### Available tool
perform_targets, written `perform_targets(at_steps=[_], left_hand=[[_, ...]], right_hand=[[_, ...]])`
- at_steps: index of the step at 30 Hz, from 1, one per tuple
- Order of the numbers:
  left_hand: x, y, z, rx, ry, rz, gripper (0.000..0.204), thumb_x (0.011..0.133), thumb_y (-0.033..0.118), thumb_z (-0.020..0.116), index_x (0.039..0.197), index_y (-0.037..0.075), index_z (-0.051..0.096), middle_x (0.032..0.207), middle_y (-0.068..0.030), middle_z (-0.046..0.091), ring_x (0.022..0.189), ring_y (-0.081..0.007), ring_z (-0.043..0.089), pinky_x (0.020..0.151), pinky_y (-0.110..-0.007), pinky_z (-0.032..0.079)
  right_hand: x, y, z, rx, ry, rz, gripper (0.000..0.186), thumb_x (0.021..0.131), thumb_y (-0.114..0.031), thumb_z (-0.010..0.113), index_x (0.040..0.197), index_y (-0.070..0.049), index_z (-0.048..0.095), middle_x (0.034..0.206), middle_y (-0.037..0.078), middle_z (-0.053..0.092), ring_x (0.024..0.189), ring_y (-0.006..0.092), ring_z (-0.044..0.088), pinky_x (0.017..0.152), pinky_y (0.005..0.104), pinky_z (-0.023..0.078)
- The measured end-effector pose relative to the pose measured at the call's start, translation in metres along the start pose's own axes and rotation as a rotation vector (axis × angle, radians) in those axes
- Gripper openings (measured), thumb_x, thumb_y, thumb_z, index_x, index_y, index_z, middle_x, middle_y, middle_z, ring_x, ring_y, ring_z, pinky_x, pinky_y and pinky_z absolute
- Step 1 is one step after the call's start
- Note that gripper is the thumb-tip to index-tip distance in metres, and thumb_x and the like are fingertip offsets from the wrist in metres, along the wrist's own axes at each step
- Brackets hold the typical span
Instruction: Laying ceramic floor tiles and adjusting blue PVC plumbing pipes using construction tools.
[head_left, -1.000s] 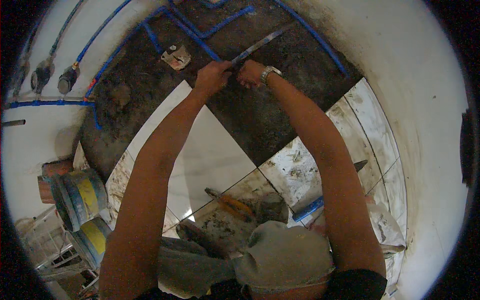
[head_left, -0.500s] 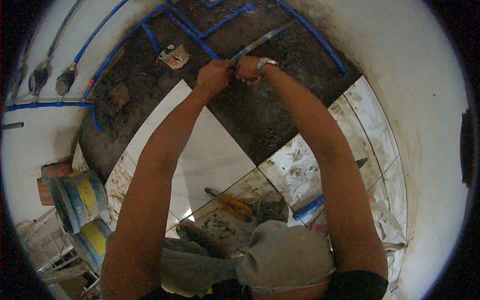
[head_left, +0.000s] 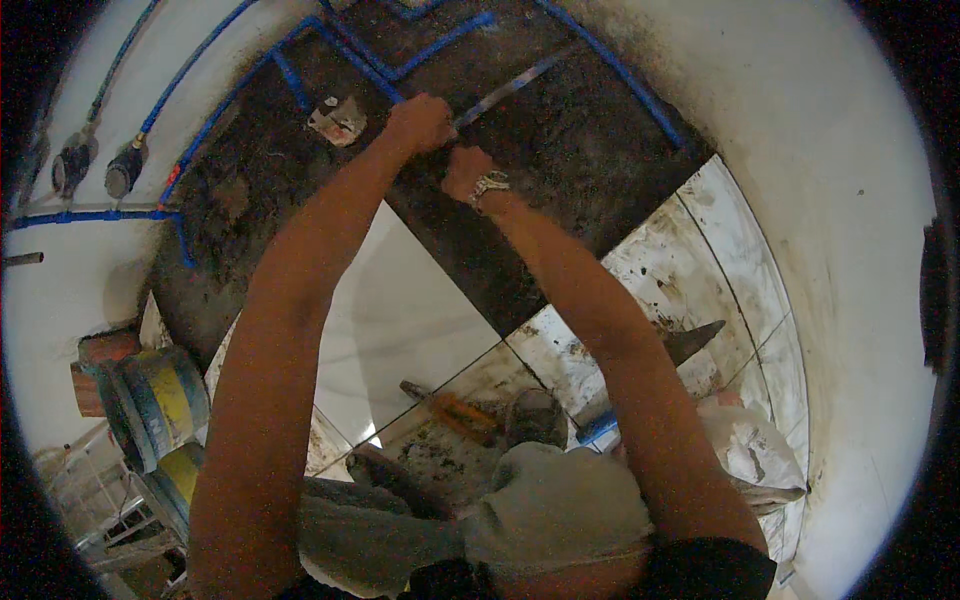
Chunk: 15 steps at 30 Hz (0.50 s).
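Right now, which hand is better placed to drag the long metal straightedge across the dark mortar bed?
Probably the left hand: it wraps the straightedge at its near end. The right hand sits just below, its grip unclear.

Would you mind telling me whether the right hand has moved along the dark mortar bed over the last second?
Yes. The right hand has slid back toward the person and slightly left, judged against the grey box set in the mortar, drawing the long straightedge with it.

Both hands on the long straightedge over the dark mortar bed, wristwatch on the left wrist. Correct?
Not quite. The wristwatch is on the right wrist, as the head view shows. Both the left hand and right hand do grip the long straightedge over the dark mortar bed.
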<state>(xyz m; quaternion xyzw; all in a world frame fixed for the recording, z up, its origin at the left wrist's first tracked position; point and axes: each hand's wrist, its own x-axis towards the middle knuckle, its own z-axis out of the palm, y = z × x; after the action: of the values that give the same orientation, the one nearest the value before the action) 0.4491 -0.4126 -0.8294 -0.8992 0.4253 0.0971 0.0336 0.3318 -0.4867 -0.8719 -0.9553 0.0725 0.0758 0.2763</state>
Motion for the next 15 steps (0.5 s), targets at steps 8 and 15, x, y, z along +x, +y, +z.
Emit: perform_targets(at_steps=[8, 15], left_hand=[[0.021, 0.009, 0.004, 0.148, 0.054, -0.082, 0.027, 0.075, 0.031, 0.070, 0.092, 0.010, 0.070, 0.100, -0.0143, 0.067, 0.095, -0.0327, 0.064, 0.077, -0.046, 0.053], [0.020, -0.041, 0.030, -0.258, -0.092, 0.025, 0.033, 0.081, 0.025, 0.063, 0.114, 0.018, 0.063, 0.112, -0.0103, 0.064, 0.105, -0.0323, 0.060, 0.086, -0.045, 0.049]], right_hand=[[0.015, 0.001, 0.008, 0.426, -0.246, 0.099, 0.024, 0.081, -0.018, 0.056, 0.066, -0.001, 0.063, 0.060, 0.011, 0.065, 0.051, 0.0238, 0.065, 0.058, 0.0387, 0.055], [0.003, 0.027, -0.025, -0.184, 0.347, -0.190, 0.020, 0.080, -0.006, 0.055, 0.099, -0.001, 0.059, 0.095, 0.016, 0.063, 0.079, 0.0275, 0.065, 0.066, 0.0409, 0.055]])
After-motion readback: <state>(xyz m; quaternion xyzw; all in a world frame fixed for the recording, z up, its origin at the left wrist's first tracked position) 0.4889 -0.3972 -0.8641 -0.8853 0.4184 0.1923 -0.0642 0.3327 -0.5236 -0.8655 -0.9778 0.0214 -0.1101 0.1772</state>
